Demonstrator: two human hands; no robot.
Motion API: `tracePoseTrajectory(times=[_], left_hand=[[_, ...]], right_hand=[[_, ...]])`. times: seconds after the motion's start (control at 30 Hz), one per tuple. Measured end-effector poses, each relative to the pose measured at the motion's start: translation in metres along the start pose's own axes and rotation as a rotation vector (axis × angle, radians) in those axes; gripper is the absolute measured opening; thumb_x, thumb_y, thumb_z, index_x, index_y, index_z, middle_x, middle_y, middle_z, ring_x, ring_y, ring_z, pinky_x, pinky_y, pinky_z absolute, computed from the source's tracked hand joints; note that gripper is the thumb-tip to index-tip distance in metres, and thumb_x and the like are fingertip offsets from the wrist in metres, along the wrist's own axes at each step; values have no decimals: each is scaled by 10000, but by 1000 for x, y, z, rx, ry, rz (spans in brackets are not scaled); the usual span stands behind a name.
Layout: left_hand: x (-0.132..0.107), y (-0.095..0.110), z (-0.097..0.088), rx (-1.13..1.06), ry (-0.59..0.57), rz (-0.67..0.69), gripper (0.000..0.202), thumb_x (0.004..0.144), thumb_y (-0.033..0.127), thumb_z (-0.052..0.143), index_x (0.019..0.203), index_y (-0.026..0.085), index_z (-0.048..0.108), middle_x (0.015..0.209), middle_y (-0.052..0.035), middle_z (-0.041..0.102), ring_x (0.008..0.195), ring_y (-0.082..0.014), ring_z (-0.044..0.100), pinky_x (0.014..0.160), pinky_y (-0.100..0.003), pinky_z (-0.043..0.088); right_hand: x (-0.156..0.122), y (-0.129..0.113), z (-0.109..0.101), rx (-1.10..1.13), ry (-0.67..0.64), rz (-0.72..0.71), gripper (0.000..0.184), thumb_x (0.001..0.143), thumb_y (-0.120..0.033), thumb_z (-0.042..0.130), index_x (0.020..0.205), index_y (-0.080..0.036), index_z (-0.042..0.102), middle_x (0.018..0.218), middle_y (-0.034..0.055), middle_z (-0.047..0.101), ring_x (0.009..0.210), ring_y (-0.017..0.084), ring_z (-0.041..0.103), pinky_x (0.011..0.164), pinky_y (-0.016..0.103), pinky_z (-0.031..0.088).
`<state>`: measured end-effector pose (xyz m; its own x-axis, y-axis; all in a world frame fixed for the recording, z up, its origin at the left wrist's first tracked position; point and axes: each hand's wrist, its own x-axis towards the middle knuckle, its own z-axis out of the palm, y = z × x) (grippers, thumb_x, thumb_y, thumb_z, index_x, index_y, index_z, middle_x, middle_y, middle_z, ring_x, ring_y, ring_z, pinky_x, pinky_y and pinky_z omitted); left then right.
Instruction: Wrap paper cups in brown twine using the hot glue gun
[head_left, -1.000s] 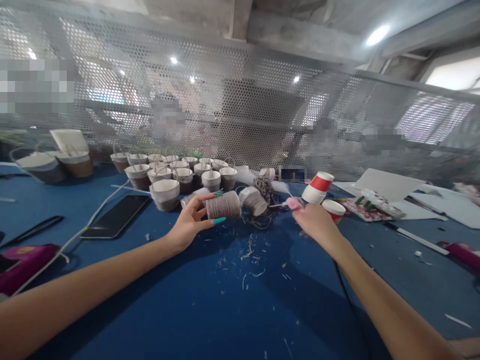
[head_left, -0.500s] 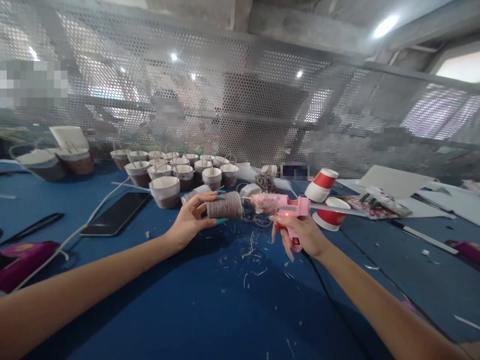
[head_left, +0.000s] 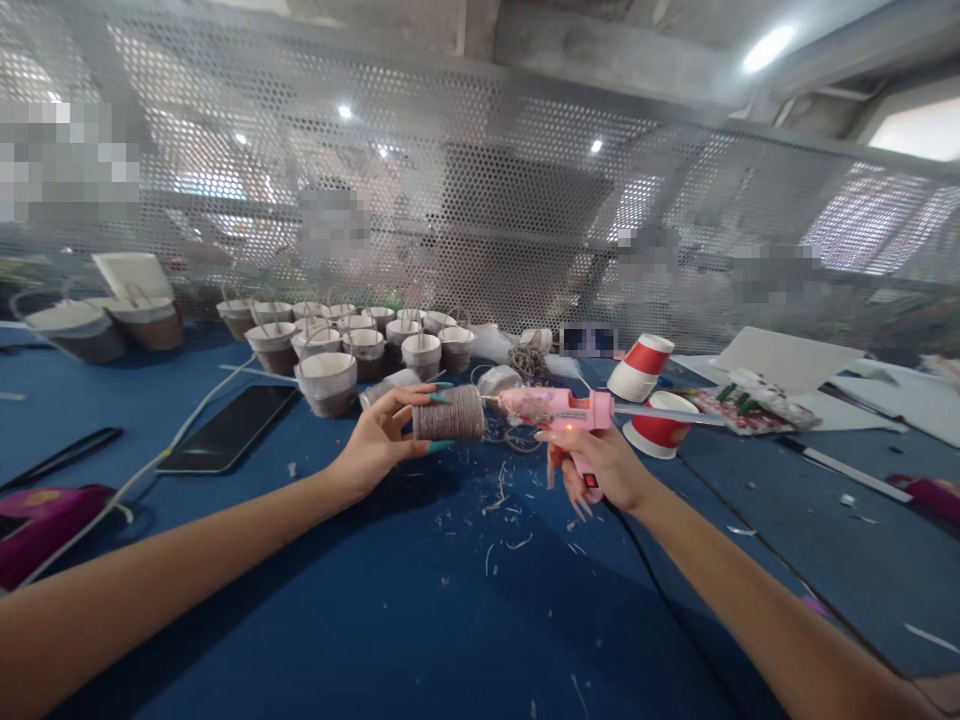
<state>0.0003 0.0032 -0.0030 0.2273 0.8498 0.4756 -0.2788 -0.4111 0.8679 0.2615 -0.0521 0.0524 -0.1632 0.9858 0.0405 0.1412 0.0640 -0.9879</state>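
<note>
My left hand (head_left: pixel 379 445) grips a twine-wrapped cup (head_left: pixel 450 413) held on its side above the blue table (head_left: pixel 420 600). My right hand (head_left: pixel 600 465) is closed round the handle of a pink glue gun (head_left: pixel 559 405), whose nozzle points left and nearly touches the cup's right end. A small red light glows on the gun. A black cord (head_left: pixel 675 620) runs from the gun toward me beside my right forearm.
Several twine-wrapped cups (head_left: pixel 360 345) stand in a cluster behind. A black phone (head_left: pixel 229 428) with a white cable lies left. Red paper cups (head_left: pixel 649 395), papers (head_left: pixel 787 370) and a twine tangle (head_left: pixel 529 362) sit at right. A perforated metal screen (head_left: pixel 480 200) backs the table.
My right hand picked up the pink glue gun from beside the red cups and brought it left, its nozzle now at the cup's end. The left hand stayed nearly still.
</note>
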Motion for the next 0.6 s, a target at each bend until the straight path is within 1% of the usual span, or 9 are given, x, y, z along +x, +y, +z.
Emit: tracePoseTrajectory(times=[0.27, 0.43, 0.6], left_hand=[[0, -2, -1, -1, -10, 7, 425, 553, 82, 826, 903, 206, 620, 1290, -78, 562, 1223, -297, 525, 876, -408, 539], [1, -1, -1, 13, -1, 12, 419, 553, 94, 827, 901, 204, 622, 1292, -84, 566, 1223, -299, 524, 895, -434, 530], [1, 0, 0, 18, 11, 5, 429, 554, 93, 824, 916, 197, 618, 1310, -90, 552, 1198, -290, 546, 893, -428, 534]], right_hand=[[-1, -3, 0, 10, 7, 29, 301, 609, -399, 657, 450, -178, 528, 278, -18, 472, 208, 104, 401, 249, 215, 323], [-1, -3, 0, 4, -4, 33, 308, 617, -389, 652, 433, -187, 511, 278, -15, 472, 214, 107, 414, 263, 219, 349], [-1, -3, -1, -7, -11, 31, 301, 622, -391, 652, 444, -183, 528, 282, -20, 471, 225, 108, 428, 275, 218, 365]])
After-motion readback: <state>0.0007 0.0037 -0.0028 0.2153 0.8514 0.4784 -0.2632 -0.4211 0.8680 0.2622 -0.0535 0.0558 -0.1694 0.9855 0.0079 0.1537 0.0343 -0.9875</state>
